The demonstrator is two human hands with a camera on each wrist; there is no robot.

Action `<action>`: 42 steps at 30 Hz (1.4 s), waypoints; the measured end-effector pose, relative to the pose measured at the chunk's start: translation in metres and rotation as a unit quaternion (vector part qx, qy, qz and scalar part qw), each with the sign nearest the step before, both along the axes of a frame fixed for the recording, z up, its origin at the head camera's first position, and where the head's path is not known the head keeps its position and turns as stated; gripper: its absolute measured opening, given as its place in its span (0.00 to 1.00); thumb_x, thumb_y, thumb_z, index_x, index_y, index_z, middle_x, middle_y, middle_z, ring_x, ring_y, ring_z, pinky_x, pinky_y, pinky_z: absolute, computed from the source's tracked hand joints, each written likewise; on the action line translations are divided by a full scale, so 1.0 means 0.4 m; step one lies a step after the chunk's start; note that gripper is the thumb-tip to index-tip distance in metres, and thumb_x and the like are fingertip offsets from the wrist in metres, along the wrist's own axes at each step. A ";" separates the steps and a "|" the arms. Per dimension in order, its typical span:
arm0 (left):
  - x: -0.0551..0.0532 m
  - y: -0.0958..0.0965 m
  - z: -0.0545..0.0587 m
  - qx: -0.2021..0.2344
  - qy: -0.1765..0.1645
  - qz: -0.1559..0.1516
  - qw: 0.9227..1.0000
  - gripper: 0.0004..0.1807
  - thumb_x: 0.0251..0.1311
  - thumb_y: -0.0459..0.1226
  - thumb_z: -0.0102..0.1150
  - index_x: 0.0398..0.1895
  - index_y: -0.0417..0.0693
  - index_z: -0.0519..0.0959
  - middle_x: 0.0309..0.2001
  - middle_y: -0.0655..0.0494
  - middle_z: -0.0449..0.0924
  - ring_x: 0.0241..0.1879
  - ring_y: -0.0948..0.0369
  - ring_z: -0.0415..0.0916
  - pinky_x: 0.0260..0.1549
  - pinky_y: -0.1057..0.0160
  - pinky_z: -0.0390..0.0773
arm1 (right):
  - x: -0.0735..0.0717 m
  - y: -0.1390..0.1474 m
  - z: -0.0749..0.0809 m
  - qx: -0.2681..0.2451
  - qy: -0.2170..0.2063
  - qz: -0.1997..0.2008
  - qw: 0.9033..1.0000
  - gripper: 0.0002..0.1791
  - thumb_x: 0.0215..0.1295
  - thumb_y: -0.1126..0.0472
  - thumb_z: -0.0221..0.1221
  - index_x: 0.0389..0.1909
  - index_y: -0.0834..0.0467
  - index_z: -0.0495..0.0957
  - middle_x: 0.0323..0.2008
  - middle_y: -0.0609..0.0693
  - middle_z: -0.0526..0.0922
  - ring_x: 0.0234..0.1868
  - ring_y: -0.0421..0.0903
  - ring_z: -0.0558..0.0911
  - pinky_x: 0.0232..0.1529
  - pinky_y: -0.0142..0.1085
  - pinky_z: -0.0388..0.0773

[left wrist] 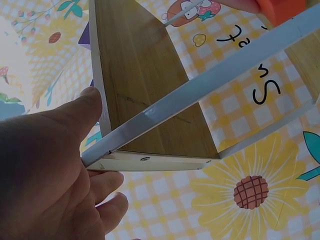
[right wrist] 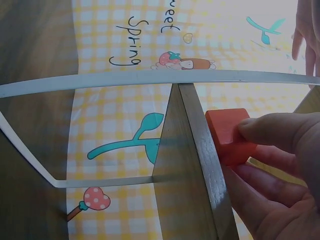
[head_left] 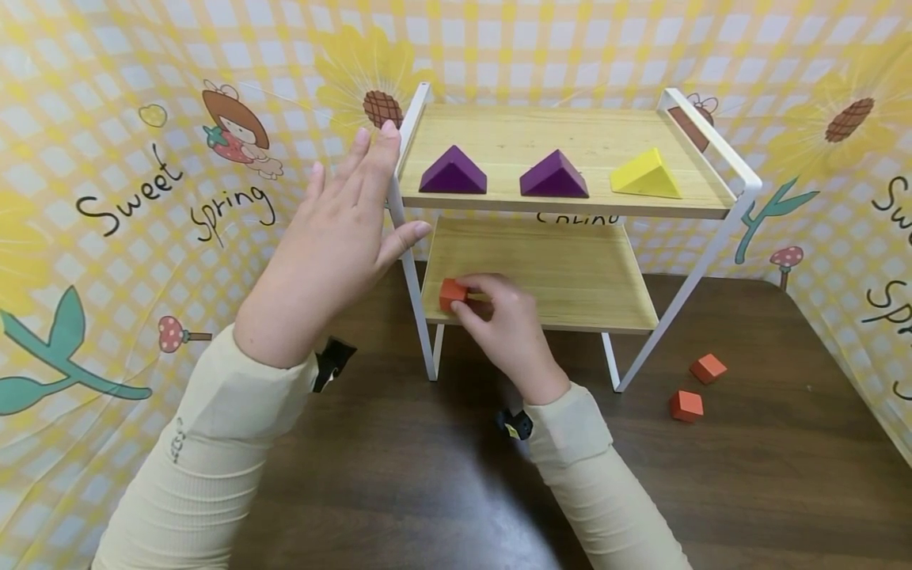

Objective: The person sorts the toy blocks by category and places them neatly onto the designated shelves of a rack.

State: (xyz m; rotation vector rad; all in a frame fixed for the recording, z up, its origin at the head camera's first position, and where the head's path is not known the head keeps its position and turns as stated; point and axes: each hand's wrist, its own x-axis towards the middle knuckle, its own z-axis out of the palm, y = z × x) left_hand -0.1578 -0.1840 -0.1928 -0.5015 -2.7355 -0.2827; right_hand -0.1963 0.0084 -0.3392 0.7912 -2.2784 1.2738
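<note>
My right hand [head_left: 507,328] pinches a red-orange cube [head_left: 452,294] between thumb and fingers at the left front corner of the lower shelf board [head_left: 563,273]. In the right wrist view the cube [right wrist: 230,135] is right by the board's front edge [right wrist: 207,155]. The left hand [head_left: 331,226], fingers straight, is at the upper left corner of the two-tier rack. Its thumb [left wrist: 90,107] lies by the upper board's front edge in the left wrist view, and its other fingers are outside the white frame [left wrist: 165,107].
Along the front of the upper board [head_left: 541,119] stand two purple triangular blocks [head_left: 454,174] and a yellow one [head_left: 644,176]. Two more red-orange cubes [head_left: 687,405] lie on the dark table [head_left: 399,491], right of the rack. Patterned cloth [head_left: 499,47] hangs behind and at the sides.
</note>
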 end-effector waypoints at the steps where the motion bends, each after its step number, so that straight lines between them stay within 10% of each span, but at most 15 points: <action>1: 0.000 0.000 0.000 0.001 0.000 0.000 1.000 0.47 0.75 0.54 0.49 0.83 0.49 0.34 0.81 0.48 0.41 0.80 0.57 0.33 0.76 0.41 0.34 | 0.000 -0.001 0.000 0.002 -0.002 -0.001 1.000 0.13 0.61 0.69 0.69 0.47 0.67 0.84 0.45 0.59 0.86 0.46 0.51 0.87 0.44 0.37 0.86; 42: -0.001 0.002 -0.007 0.002 0.012 -0.001 1.000 0.47 0.75 0.53 0.49 0.83 0.50 0.34 0.82 0.50 0.41 0.80 0.57 0.34 0.76 0.42 0.36 | -0.001 -0.001 -0.012 0.007 -0.020 0.019 1.000 0.12 0.63 0.69 0.68 0.48 0.66 0.83 0.46 0.58 0.83 0.48 0.51 0.85 0.49 0.37 0.84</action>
